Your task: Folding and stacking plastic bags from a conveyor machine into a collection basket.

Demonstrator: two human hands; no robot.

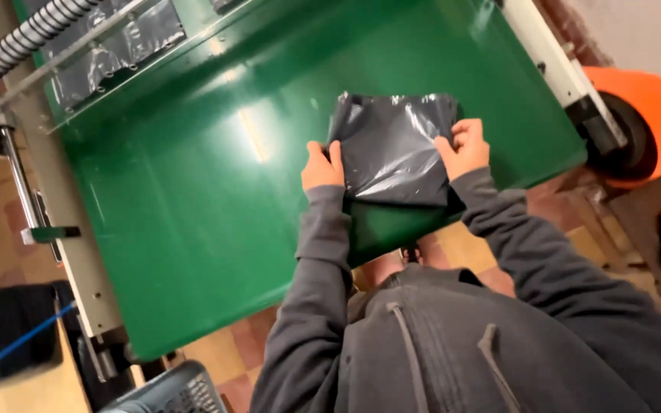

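Observation:
A folded stack of shiny black plastic bags (392,149) lies on the green machine table (193,183), near its front edge. My left hand (321,166) grips the stack's left edge with fingers curled on it. My right hand (464,147) pinches the stack's right edge. Both arms wear grey hoodie sleeves.
An orange roll (648,122) sits at the right end of the table. A ribbed hose (21,42) and clear plastic film (116,46) are at the back left. A dark bin (5,336) and a grey basket (174,390) stand on the tiled floor at the left.

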